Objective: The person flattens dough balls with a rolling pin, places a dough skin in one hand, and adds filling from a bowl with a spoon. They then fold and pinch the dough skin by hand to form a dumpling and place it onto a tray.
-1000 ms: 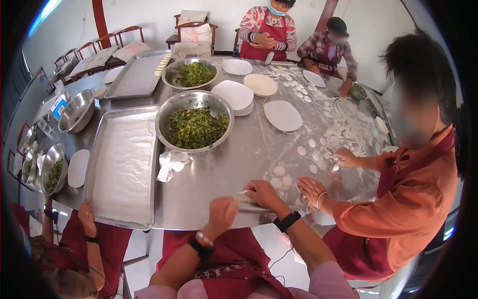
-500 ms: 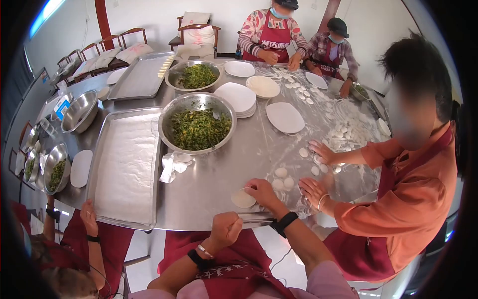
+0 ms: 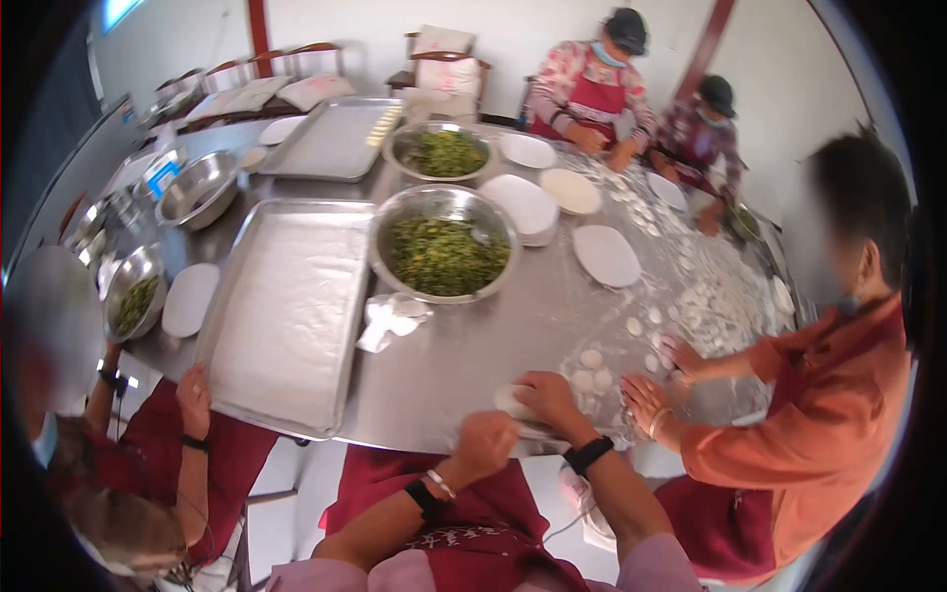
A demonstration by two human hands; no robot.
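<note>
A thin round dough wrapper (image 3: 509,403) lies near the front edge of the steel table. My right hand (image 3: 549,399) is closed on its right side, with the fingertips partly hidden. Close by on the left, over the table edge, my left hand (image 3: 485,444) is curled into a fist. Motion blurs that fist, and whatever it may hold is hidden. Several small flattened dough rounds (image 3: 591,371) rest beyond my right hand. White flour dusts the metal around them.
A large baking tray (image 3: 281,306) lies to the left, beside a steel bowl (image 3: 444,242) of chopped green filling. Crumpled white paper (image 3: 393,321) sits below the bowl. At right, a co-worker's hands (image 3: 646,403) are close to mine. Stacked white plates (image 3: 520,209) stand farther back.
The view has shifted, so the scene sits farther right. My left fist has come nearer to my right hand and the dough wrapper. My right hand stays at the wrapper.
</note>
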